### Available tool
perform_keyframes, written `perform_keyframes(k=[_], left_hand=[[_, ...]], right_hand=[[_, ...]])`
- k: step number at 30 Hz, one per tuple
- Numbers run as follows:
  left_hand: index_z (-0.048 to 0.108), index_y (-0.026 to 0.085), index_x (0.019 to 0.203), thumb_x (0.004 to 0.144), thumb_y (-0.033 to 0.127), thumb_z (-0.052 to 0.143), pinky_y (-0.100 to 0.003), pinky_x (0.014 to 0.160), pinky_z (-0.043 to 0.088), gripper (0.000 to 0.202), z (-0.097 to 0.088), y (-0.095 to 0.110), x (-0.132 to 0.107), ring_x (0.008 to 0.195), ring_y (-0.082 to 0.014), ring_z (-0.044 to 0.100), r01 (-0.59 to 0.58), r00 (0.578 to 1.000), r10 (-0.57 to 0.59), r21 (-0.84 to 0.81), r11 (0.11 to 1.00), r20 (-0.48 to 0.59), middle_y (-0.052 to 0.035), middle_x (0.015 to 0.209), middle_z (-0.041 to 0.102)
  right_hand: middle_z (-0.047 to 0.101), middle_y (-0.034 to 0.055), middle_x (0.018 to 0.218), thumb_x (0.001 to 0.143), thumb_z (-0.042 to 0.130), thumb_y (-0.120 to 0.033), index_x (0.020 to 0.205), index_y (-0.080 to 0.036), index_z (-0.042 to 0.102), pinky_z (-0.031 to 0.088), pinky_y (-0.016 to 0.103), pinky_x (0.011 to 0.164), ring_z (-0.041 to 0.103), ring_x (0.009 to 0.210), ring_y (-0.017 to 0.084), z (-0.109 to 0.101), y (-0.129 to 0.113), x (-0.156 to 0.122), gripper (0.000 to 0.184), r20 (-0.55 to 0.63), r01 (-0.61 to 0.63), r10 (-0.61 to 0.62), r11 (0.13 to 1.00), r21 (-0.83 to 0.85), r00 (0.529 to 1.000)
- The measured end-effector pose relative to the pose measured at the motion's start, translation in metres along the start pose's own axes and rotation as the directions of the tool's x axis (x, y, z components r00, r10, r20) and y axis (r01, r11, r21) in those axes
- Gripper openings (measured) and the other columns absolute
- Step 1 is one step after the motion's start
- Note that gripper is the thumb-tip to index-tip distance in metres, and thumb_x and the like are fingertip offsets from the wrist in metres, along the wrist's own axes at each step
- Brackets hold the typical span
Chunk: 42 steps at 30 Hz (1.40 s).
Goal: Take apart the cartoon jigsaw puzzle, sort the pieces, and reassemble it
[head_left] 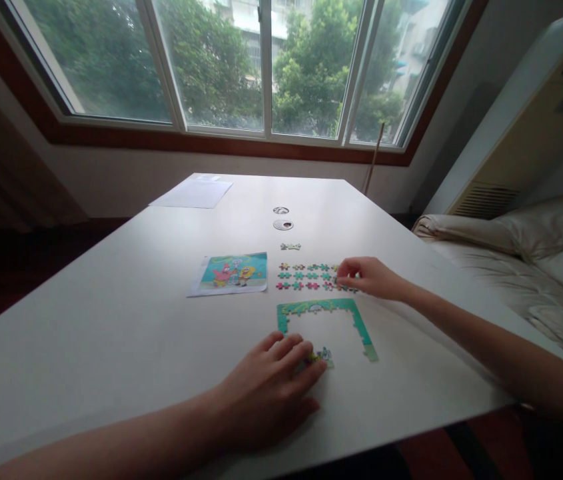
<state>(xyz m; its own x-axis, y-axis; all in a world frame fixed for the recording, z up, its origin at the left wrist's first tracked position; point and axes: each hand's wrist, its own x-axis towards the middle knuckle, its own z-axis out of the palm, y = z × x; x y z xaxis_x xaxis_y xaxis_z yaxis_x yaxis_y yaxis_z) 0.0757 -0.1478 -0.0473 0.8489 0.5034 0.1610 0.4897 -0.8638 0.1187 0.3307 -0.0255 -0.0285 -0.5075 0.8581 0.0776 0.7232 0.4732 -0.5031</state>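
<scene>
A partly joined jigsaw puzzle (324, 305), green along its edges with a bare middle, lies on the white table (161, 353). My left hand (276, 380) rests over its lower left corner with fingers stretched and apart, hiding part of that side. Some joined bottom pieces (322, 355) show by its fingertips. Beyond the puzzle, loose puzzle pieces (298, 275) are laid out in rows. At the right end of these rows is my right hand (368, 277), its thumb and fingers curled into a pinch. Whatever sits between those fingertips is hidden.
Left of the rows lies a picture sheet (234, 272) with cartoon figures. Farther back are a small joined strip of pieces (290, 247) and two round items (283, 225). White paper (194, 192) lies at the far left. A cream sofa (501, 260) stands along the right side.
</scene>
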Motion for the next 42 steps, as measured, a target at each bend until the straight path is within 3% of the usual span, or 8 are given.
perform_keyframes(k=[3,6,17,26,29,34,38,42], left_hand=[[0.044,0.02,0.117,0.085,0.032,0.045,-0.044,0.085,0.037,0.034,-0.001,0.0,0.001,0.103,-0.0265,0.044,0.006,1.0,-0.006,-0.007,1.0,0.014,-0.0093,0.111,0.049],[0.044,0.021,0.117,0.085,0.032,0.045,-0.045,0.085,0.037,0.034,0.001,0.001,0.0,0.103,-0.0266,0.043,0.011,1.0,-0.011,-0.015,1.0,0.018,-0.0094,0.108,0.05],[0.044,0.021,0.116,0.085,0.033,0.045,-0.045,0.085,0.036,0.034,-0.001,0.0,0.002,0.103,-0.027,0.043,0.012,1.0,-0.011,-0.03,0.999,0.027,-0.0087,0.108,0.049],[0.043,0.021,0.118,0.086,0.033,0.043,-0.045,0.088,0.034,0.035,-0.001,0.001,0.0,0.105,-0.0272,0.04,0.021,0.999,-0.019,-0.043,0.999,0.044,-0.0089,0.11,0.048],[0.043,0.021,0.118,0.085,0.032,0.044,-0.045,0.087,0.035,0.035,-0.002,0.001,-0.001,0.105,-0.0269,0.041,0.028,0.999,-0.026,-0.055,0.998,0.042,-0.0085,0.109,0.048],[0.043,0.021,0.117,0.084,0.031,0.044,-0.046,0.088,0.035,0.034,-0.006,0.001,-0.003,0.104,-0.0261,0.041,0.043,0.998,-0.04,-0.09,0.995,0.04,-0.0087,0.11,0.047],[0.042,0.022,0.118,0.085,0.031,0.043,-0.046,0.088,0.035,0.034,-0.009,0.0,-0.004,0.103,-0.0263,0.042,0.048,0.997,-0.042,-0.104,0.993,0.062,-0.0088,0.11,0.047],[0.041,0.023,0.119,0.084,0.031,0.044,-0.046,0.088,0.036,0.036,-0.007,-0.002,-0.004,0.104,-0.0268,0.041,0.051,0.998,-0.047,-0.106,0.993,0.039,-0.0084,0.111,0.047]], right_hand=[[0.061,0.0007,0.066,0.073,0.058,-0.034,0.082,-0.015,0.063,0.04,0.02,0.056,0.054,0.061,0.01,0.016,-0.041,-0.03,0.021,0.217,0.049,-0.083,0.986,0.16,0.973],[0.061,0.0005,0.067,0.073,0.059,-0.032,0.082,-0.015,0.062,0.04,0.018,0.054,0.054,0.06,0.009,0.023,-0.062,-0.049,0.019,0.347,0.007,-0.099,0.966,0.257,0.933],[0.06,-0.0006,0.064,0.072,0.058,-0.027,0.076,-0.016,0.062,0.037,0.018,0.05,0.053,0.058,0.009,0.031,-0.06,-0.052,0.013,0.309,-0.031,-0.03,0.982,0.189,0.951],[0.06,-0.001,0.061,0.073,0.06,-0.033,0.073,-0.019,0.063,0.034,0.021,0.055,0.052,0.059,0.011,0.026,-0.068,-0.05,0.015,0.325,0.135,-0.106,0.988,-0.071,0.94],[0.061,-0.0011,0.064,0.076,0.057,-0.035,0.076,-0.018,0.064,0.035,0.02,0.057,0.053,0.059,0.009,0.018,-0.065,-0.03,0.018,0.331,0.207,-0.184,0.978,-0.033,0.925],[0.064,0.0018,0.072,0.079,0.052,-0.032,0.082,-0.017,0.066,0.037,0.022,0.061,0.054,0.063,0.011,0.013,-0.04,0.048,0.021,0.072,0.238,-0.229,0.954,-0.184,0.971],[0.065,0.006,0.087,0.081,0.051,-0.027,0.097,-0.016,0.065,0.039,0.024,0.071,0.056,0.077,0.014,0.025,-0.018,0.116,0.024,-0.017,0.198,-0.207,0.953,-0.23,0.978],[0.064,0.0085,0.09,0.078,0.055,-0.03,0.1,-0.014,0.065,0.039,0.026,0.075,0.056,0.083,0.017,0.043,-0.009,0.157,0.028,-0.062,0.14,-0.159,0.96,-0.244,0.985]])
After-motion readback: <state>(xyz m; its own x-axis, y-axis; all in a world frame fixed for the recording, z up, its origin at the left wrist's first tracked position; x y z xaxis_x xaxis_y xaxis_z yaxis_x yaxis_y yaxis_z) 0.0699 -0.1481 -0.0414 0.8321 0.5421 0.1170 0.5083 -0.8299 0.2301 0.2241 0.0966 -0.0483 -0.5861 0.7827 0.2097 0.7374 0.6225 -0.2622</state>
